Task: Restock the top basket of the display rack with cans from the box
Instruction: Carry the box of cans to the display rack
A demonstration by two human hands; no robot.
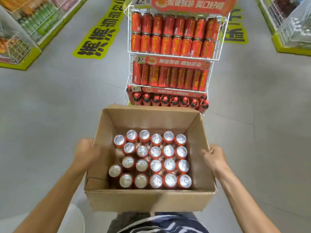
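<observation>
I carry an open cardboard box (149, 199) in front of me, filled with several upright red cans (155, 165) showing their silver tops. My left hand (85, 153) grips the box's left wall from outside. My right hand (212, 158) grips its right wall, thumb over the rim. Ahead stands the white wire display rack (170, 56). Its top basket (222, 39) holds two rows of red cans lying on their sides.
The rack's middle basket (170, 75) holds more red cans, and the bottom tier holds dark bottles with red caps (166, 100). Store shelving (25, 31) lines the left, and more shelves (292, 27) the right. Yellow floor lettering (99, 31) lies on the grey floor.
</observation>
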